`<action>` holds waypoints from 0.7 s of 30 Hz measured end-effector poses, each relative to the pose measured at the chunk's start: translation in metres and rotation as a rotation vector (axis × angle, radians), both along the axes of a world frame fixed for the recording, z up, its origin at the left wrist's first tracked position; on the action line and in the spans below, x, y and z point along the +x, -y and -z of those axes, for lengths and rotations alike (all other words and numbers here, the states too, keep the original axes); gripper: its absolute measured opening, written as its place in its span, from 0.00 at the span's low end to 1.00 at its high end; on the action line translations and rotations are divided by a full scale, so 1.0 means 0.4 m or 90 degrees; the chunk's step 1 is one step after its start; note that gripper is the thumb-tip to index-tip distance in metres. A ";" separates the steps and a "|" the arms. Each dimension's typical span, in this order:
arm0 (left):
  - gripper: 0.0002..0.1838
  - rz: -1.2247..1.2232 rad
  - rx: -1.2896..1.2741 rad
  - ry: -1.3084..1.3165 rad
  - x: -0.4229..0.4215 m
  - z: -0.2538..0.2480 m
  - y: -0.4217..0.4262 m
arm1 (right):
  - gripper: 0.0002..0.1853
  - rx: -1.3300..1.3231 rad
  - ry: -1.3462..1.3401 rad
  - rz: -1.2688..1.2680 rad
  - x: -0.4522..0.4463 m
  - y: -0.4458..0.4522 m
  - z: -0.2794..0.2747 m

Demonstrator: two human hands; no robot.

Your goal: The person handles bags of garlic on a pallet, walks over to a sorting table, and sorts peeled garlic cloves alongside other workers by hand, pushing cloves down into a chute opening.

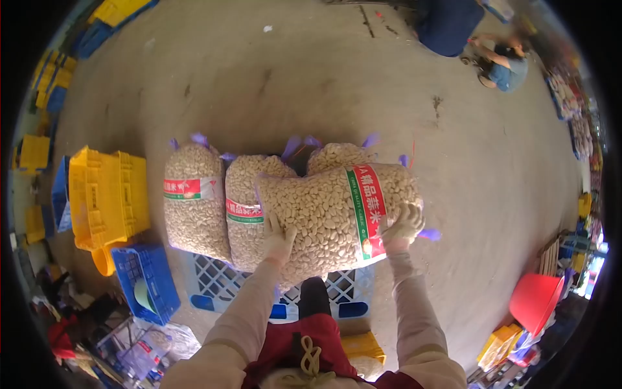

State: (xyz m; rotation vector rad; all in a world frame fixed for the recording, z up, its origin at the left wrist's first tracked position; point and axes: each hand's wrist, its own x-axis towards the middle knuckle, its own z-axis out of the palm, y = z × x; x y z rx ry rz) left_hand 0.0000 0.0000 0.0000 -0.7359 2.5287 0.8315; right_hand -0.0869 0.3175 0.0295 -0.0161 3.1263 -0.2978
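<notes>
Across a broad concrete floor point(259, 104), clock directions taken from the center of the view: stacked yellow crates point(103, 194) at nine o'clock, a blue crate point(150, 285) at eight, a red tub point(536, 301) at four, a yellow crate point(363, 347) just past the pallet at six. Toward one, a person in dark clothing point(447, 26); toward two, a person crouching low point(510, 71). At the center, a mesh sack of garlic cloves point(317, 217), turned on its side, gripped between left hand point(278, 243) near its eight o'clock corner and right hand point(402, 230) at its three o'clock end. Crowding close, partly hidden behind: upright sacks at nine point(196, 227) and another sack at twelve point(340, 154). Below, a lattice pallet point(236, 306), with a dark-clad knee point(314, 298) in front at six.
</notes>
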 end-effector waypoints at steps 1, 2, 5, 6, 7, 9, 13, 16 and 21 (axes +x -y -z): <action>0.52 -0.085 0.027 -0.038 0.012 0.010 -0.046 | 0.35 0.004 0.007 -0.017 0.004 -0.021 -0.008; 0.51 -0.174 0.051 -0.078 0.029 0.015 -0.084 | 0.35 -0.052 0.031 -0.084 0.021 0.012 0.000; 0.50 -0.136 0.111 -0.089 -0.070 0.256 -0.328 | 0.32 0.098 0.108 -0.230 -0.128 -0.094 0.052; 0.50 -0.156 0.169 -0.183 -0.321 0.339 -0.419 | 0.32 0.148 0.000 -0.215 -0.328 -0.163 0.061; 0.51 -0.139 0.204 -0.190 -0.396 0.346 -0.420 | 0.32 0.140 -0.046 -0.208 -0.383 -0.163 0.068; 0.51 -0.146 0.210 -0.180 -0.389 0.316 -0.365 | 0.32 0.124 -0.088 -0.245 -0.387 -0.131 0.085; 0.50 -0.108 0.341 -0.147 -0.342 0.197 -0.232 | 0.31 0.131 -0.155 -0.240 -0.372 -0.059 0.106; 0.44 -0.085 0.463 -0.200 -0.214 0.108 -0.081 | 0.33 0.212 -0.095 -0.223 -0.397 -0.157 0.244; 0.36 -0.388 0.249 -0.071 0.227 0.075 -0.015 | 0.37 0.111 -0.350 -0.558 -0.308 -0.189 0.175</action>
